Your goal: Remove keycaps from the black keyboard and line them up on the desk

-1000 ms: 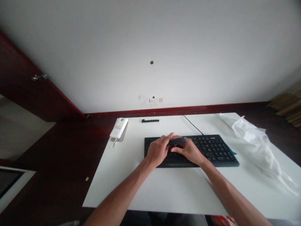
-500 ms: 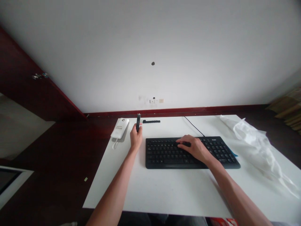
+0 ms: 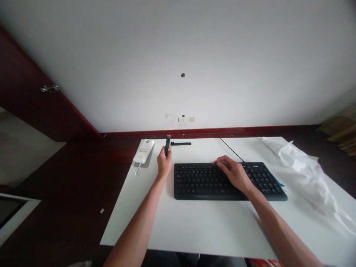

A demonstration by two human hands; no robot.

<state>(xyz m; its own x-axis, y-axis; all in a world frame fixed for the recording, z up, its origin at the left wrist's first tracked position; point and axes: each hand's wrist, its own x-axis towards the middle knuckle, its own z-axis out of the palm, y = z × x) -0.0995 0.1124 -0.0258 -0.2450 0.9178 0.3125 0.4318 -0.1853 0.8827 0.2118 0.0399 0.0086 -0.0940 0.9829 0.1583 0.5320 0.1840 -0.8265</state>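
1. Head view: our left hand (image 3: pixel 164 163) is closed around a slim dark tool (image 3: pixel 167 144), left of the keyboard (image 3: pixel 198 185) near its far corner; the tool's pale tip points away from us.
2. Our right hand (image 3: pixel 234 173), well apart from the left, lies over the keyboard just right of its middle, fingers curled at the far edge; we cannot tell whether they pinch anything.
3. Behind the keyboard's far-left corner we see a narrow black strip (image 3: pixel 181 143).
4. Also behind the keyboard, a thin black cable (image 3: pixel 232 150) runs back from its far edge.
5. Left of the keyboard, past our left hand, lies a white device (image 3: pixel 144 151) with a loop strap (image 3: pixel 138 170).
6. Right of the keyboard, we have crumpled white wrapping (image 3: pixel 308 174) spread over the white table (image 3: pixel 208 226).
7. Well beyond the keyboard, sockets (image 3: pixel 186 119) sit low on the wall (image 3: pixel 139 66).
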